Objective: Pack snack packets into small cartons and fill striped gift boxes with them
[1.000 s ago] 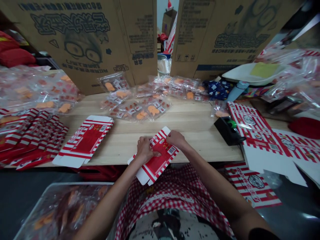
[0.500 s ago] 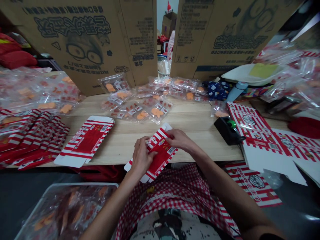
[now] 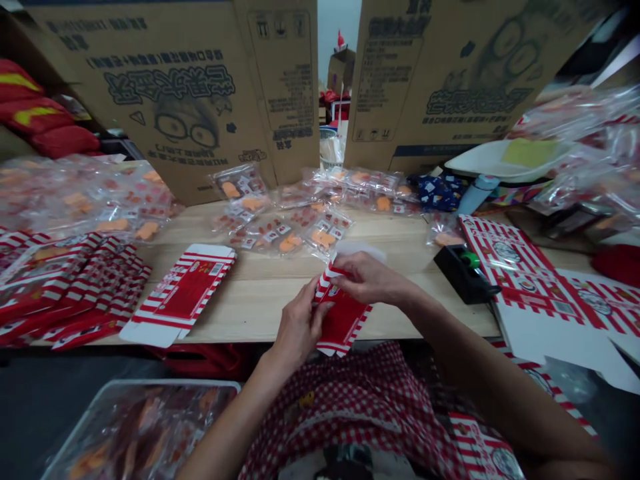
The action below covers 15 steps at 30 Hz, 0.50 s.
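Between my hands, over the table's front edge, is a red-and-white striped cardboard box (image 3: 343,320), tilted. My left hand (image 3: 300,320) is closed around its left side, the thumb lying on the red face. At the upper end, my right hand (image 3: 367,277) pinches the box near its white flap, and its fingers cover part of that end. Another striped box (image 3: 187,290) lies to the left, its white flap toward me. Clear packets with orange shapes (image 3: 323,238) lie just beyond my hands.
A stack of striped packages (image 3: 75,287) sits at the left. A black tape dispenser (image 3: 463,273) and flat striped cartons (image 3: 520,267) lie right. Large brown cartons (image 3: 200,87) stand at the back. A tub of packets (image 3: 165,385) is below the table, left.
The box has turned more upright and moved slightly right with both hands. My right hand has shifted over its upper end, and the white flap there shows blurred.
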### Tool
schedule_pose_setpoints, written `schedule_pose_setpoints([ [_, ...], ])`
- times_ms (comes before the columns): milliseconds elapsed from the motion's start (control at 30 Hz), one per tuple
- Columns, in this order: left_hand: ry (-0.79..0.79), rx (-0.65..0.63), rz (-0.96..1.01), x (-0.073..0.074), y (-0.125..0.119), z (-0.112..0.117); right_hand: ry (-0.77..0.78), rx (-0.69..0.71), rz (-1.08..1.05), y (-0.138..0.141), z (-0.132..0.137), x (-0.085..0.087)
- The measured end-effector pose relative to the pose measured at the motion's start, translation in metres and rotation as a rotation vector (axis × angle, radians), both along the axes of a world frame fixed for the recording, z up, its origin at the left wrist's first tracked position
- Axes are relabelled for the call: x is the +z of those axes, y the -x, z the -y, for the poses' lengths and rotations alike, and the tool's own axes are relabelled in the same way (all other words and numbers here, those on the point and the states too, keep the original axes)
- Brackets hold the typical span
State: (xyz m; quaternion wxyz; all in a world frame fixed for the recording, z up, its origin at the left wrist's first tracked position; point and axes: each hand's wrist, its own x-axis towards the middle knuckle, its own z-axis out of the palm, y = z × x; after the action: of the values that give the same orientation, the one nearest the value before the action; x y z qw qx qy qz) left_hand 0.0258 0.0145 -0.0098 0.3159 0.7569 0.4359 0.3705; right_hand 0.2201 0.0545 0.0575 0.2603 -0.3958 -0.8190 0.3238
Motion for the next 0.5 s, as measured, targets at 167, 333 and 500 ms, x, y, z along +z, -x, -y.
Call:
schedule_pose_setpoints([
  [167, 0.252, 0.052, 0.269, 0.014, -0.001, -0.008, -0.403, -0.521, -0.09, -0.01, -0.001, 0.01],
  [333, 0.413, 0.224, 0.533, 0.019, 0.0, -0.009, 0.139, -0.814, -0.482, -0.019, -0.006, -0.028],
  [500, 0.415, 0.182, 0.546, 0.017, -0.018, 0.005, 0.299, -0.812, -0.536, -0.002, -0.008, -0.054],
])
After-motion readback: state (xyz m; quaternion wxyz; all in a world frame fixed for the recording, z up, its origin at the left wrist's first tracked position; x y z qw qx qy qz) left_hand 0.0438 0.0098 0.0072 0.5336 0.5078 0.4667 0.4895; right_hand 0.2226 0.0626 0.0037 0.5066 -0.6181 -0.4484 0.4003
